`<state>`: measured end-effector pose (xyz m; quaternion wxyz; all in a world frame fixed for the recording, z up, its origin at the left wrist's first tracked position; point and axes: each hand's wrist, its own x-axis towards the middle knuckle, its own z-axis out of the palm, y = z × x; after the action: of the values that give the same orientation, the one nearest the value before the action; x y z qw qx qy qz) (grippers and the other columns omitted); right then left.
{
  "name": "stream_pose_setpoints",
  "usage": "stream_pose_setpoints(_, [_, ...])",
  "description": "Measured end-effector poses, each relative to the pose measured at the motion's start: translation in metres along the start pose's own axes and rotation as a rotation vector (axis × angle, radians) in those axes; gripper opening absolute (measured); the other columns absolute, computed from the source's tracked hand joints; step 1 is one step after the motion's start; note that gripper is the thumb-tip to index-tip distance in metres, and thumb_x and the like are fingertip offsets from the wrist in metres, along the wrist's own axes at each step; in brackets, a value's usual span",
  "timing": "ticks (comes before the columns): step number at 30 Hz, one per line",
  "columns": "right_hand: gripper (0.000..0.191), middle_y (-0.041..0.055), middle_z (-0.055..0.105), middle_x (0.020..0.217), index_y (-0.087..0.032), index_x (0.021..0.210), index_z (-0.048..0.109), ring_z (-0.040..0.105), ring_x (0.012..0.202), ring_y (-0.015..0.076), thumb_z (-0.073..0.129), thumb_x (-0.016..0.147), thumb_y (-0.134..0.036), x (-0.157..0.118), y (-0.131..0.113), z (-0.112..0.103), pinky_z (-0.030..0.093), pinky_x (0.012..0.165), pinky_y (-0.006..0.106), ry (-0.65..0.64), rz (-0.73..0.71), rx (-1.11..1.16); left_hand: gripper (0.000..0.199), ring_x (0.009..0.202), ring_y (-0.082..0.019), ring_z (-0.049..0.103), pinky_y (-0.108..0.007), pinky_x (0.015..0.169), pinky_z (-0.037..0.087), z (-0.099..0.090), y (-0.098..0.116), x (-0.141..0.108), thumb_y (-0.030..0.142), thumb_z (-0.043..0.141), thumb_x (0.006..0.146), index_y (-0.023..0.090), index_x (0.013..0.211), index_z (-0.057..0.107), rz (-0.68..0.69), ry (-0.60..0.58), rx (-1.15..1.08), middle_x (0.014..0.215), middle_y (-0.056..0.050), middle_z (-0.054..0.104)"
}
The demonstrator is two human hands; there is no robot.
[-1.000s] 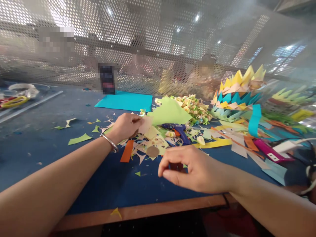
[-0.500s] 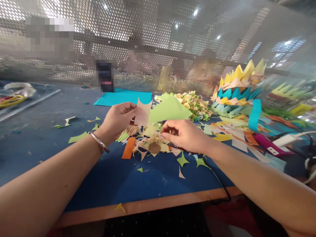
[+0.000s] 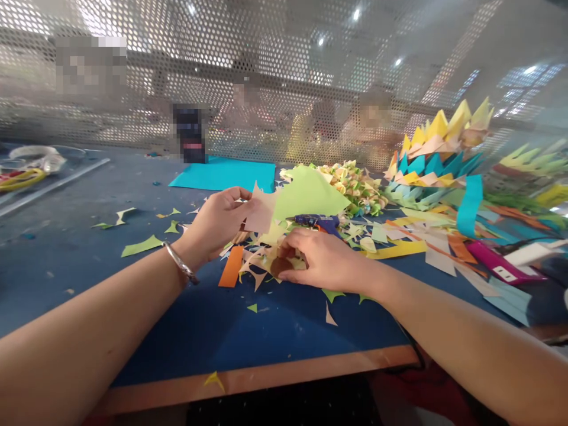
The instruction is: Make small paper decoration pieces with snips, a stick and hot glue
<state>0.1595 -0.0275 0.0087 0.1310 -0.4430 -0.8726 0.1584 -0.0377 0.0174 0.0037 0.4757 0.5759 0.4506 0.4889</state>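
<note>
Pinched in my left hand (image 3: 224, 222) is a pale pink piece of paper (image 3: 262, 212) with curved cut edges, raised over the scraps. My right hand (image 3: 317, 260) is low over the pile, thumb and fingers closed around a small round brown disc (image 3: 278, 266). Whether the disc is off the table I cannot tell. Just behind the right hand lies a dark blue glue gun (image 3: 317, 222) with an orange trigger, its lower part hidden. A light green sheet (image 3: 308, 192) rests beyond both hands, and an orange strip (image 3: 231, 266) lies below the left one.
A turquoise sheet (image 3: 224, 175) lies at the back, near a blurred dark object (image 3: 190, 135). Folded paper flowers (image 3: 355, 183) are heaped behind the glue gun. A layered spiky paper piece (image 3: 437, 157) stands at right, near a magenta power strip (image 3: 499, 260). Perforated metal panel (image 3: 288, 77) closes the back.
My right hand has come down and nearer to me, onto the brown disc, uncovering the glue gun. My left hand keeps its pink paper, shifted slightly right and down.
</note>
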Motion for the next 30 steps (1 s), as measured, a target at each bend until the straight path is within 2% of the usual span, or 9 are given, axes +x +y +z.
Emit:
stream_pose_setpoints(4, [0.009, 0.0001, 0.063, 0.073, -0.018, 0.081, 0.061, 0.054, 0.061, 0.0111, 0.069, 0.08, -0.023, -0.003, 0.003, -0.003, 0.039, 0.057, 0.026, 0.038, -0.002, 0.219, 0.016, 0.058, -0.015, 0.058, -0.024, 0.053, 0.043, 0.002, 0.0, -0.004, 0.03, 0.068, 0.077, 0.02, 0.081, 0.057, -0.022, -0.033, 0.008, 0.065, 0.0, 0.062])
stream_pose_setpoints(7, [0.014, -0.0025, 0.059, 0.063, -0.018, 0.081, 0.059, 0.052, 0.053, 0.0089, 0.065, 0.085, -0.03, -0.007, 0.007, -0.006, 0.038, 0.05, 0.024, 0.109, -0.016, 0.377, 0.016, 0.06, -0.016, 0.06, -0.026, 0.055, 0.045, 0.006, 0.002, -0.008, 0.03, 0.068, 0.078, 0.02, 0.081, 0.057, -0.033, -0.062, 0.014, 0.063, 0.001, 0.061])
stream_pose_setpoints(10, [0.017, -0.0028, 0.058, 0.064, -0.018, 0.084, 0.059, 0.051, 0.051, 0.0076, 0.064, 0.086, -0.034, -0.008, 0.012, -0.009, 0.037, 0.047, 0.023, 0.227, -0.002, 0.436, 0.013, 0.063, -0.016, 0.063, -0.027, 0.06, 0.048, 0.012, 0.005, -0.015, 0.03, 0.065, 0.082, 0.02, 0.084, 0.057, -0.059, -0.136, -0.034, 0.067, 0.0, 0.064])
stream_pose_setpoints(14, [0.012, -0.0025, 0.057, 0.068, -0.017, 0.082, 0.061, 0.049, 0.055, 0.0074, 0.065, 0.085, -0.029, -0.007, 0.017, -0.009, 0.038, 0.049, 0.022, 0.355, 0.008, 0.405, 0.009, 0.074, -0.016, 0.066, -0.032, 0.075, 0.051, 0.02, 0.01, -0.023, 0.028, 0.058, 0.088, 0.019, 0.089, 0.057, -0.115, -0.272, -0.185, 0.081, -0.002, 0.068])
stream_pose_setpoints(18, [0.011, -0.0026, 0.058, 0.069, -0.017, 0.08, 0.061, 0.048, 0.055, 0.007, 0.065, 0.084, -0.027, -0.005, 0.02, -0.007, 0.038, 0.051, 0.022, 0.387, 0.005, 0.373, 0.006, 0.082, -0.018, 0.066, -0.039, 0.087, 0.049, 0.026, 0.011, -0.026, 0.023, 0.057, 0.089, 0.018, 0.09, 0.057, -0.172, -0.346, -0.282, 0.087, -0.004, 0.068])
stream_pose_setpoints(22, [0.011, -0.0031, 0.057, 0.066, -0.017, 0.079, 0.061, 0.047, 0.053, 0.0069, 0.066, 0.084, -0.026, -0.004, 0.02, -0.005, 0.037, 0.049, 0.022, 0.381, 0.003, 0.378, 0.009, 0.085, -0.019, 0.066, -0.043, 0.096, 0.045, 0.031, 0.008, -0.026, 0.019, 0.056, 0.089, 0.017, 0.098, 0.057, -0.189, -0.366, -0.401, 0.09, -0.006, 0.07])
stream_pose_setpoints(27, [0.01, -0.0028, 0.057, 0.065, -0.017, 0.08, 0.061, 0.048, 0.053, 0.0074, 0.065, 0.083, -0.025, -0.002, 0.018, -0.004, 0.037, 0.05, 0.022, 0.357, 0.036, 0.367, 0.007, 0.084, -0.018, 0.066, -0.039, 0.091, 0.049, 0.033, 0.008, -0.027, 0.021, 0.058, 0.088, 0.016, 0.093, 0.059, -0.177, -0.386, -0.406, 0.088, -0.006, 0.07])
stream_pose_setpoints(30, [0.01, -0.0024, 0.058, 0.067, -0.017, 0.08, 0.06, 0.048, 0.053, 0.0076, 0.065, 0.083, -0.025, -0.001, 0.018, -0.004, 0.037, 0.05, 0.022, 0.355, 0.041, 0.368, 0.012, 0.088, -0.019, 0.067, -0.037, 0.09, 0.049, 0.032, 0.011, -0.028, 0.021, 0.064, 0.085, 0.015, 0.095, 0.061, -0.146, -0.409, -0.369, 0.091, -0.007, 0.07])
